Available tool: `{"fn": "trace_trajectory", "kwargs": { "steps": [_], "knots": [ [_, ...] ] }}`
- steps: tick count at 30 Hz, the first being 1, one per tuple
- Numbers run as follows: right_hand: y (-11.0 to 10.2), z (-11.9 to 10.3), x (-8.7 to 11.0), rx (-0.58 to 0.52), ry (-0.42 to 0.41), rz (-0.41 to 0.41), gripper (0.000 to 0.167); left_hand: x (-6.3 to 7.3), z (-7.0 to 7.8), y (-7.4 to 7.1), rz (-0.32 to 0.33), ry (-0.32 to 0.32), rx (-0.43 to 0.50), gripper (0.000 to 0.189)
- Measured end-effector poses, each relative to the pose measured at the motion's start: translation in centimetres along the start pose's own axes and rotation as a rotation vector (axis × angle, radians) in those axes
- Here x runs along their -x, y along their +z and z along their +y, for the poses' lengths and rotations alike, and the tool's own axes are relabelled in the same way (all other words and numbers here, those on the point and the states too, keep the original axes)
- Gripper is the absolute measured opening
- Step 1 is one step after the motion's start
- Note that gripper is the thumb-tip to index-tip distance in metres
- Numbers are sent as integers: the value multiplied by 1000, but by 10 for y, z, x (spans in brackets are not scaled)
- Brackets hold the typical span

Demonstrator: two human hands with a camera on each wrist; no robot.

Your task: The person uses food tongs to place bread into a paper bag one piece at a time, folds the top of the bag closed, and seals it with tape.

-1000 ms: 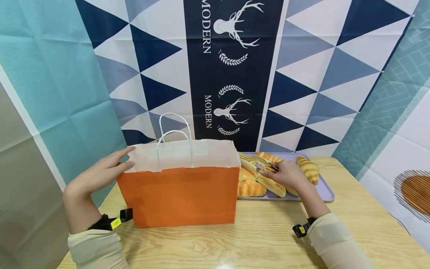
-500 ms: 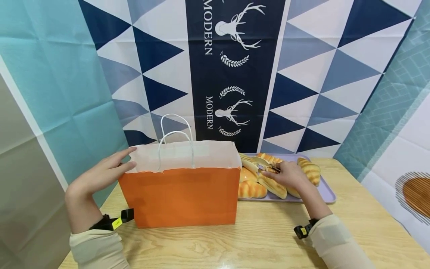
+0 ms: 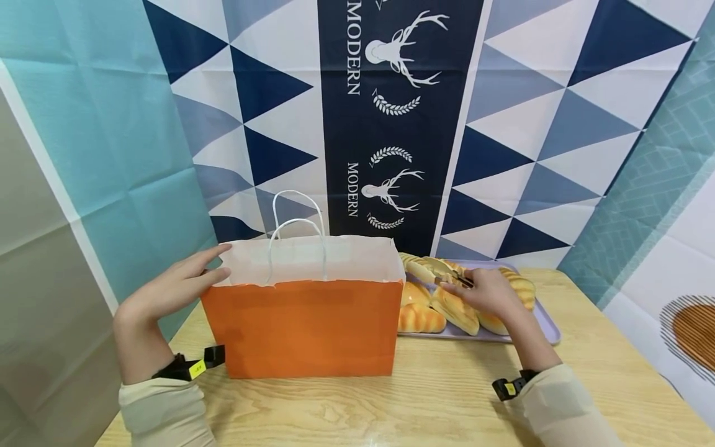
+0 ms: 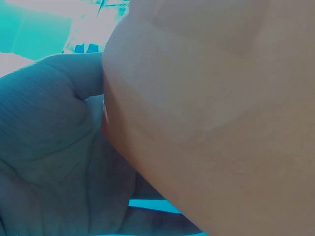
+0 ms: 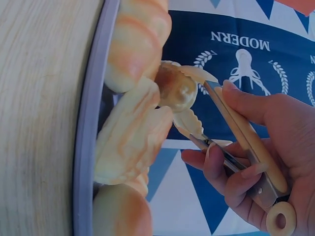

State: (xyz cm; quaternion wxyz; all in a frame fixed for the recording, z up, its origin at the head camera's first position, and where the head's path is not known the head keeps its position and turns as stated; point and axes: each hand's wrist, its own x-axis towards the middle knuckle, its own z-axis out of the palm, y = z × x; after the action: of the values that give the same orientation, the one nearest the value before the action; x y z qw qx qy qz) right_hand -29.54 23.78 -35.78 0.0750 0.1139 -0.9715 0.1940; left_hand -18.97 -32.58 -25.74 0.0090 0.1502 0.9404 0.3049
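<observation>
An orange paper bag with a white inside stands upright on the table. My left hand holds its left upper rim, thumb near the front corner, fingers near the back one. In the left wrist view the bag's side hides those fingertips. My right hand grips wooden-handled tongs over the purple tray. Between the scalloped tips of the tongs sits a small round brown bun. Several breads lie around it, among them a striped roll and a long split loaf.
Two white handles rise from the bag. The bag's right side overlaps the tray's left end in the head view. Another striped bread lies at the tray's right, partly behind my hand. A patterned cloth hangs behind the table.
The head view has shifted slightly. My right hand and the tongs have moved a little to the right, covering more of the breads behind. My left hand stays at the bag's rim.
</observation>
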Motion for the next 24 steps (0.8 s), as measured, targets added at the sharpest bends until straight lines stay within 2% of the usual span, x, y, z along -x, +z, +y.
{"fn": "trace_trajectory", "kwargs": {
  "steps": [7, 14, 24],
  "knots": [
    [-6, -3, 2, -18, -34, 20, 50, 0, 0, 0, 1, -3, -5, 71],
    [-19, -11, 5, -31, 0, 7, 58, 0, 0, 0, 3, -6, -6, 71],
    [-36, -23, 13, -27, -24, 60, 57, -1, 1, 1, 8, -1, -7, 70]
  ]
}}
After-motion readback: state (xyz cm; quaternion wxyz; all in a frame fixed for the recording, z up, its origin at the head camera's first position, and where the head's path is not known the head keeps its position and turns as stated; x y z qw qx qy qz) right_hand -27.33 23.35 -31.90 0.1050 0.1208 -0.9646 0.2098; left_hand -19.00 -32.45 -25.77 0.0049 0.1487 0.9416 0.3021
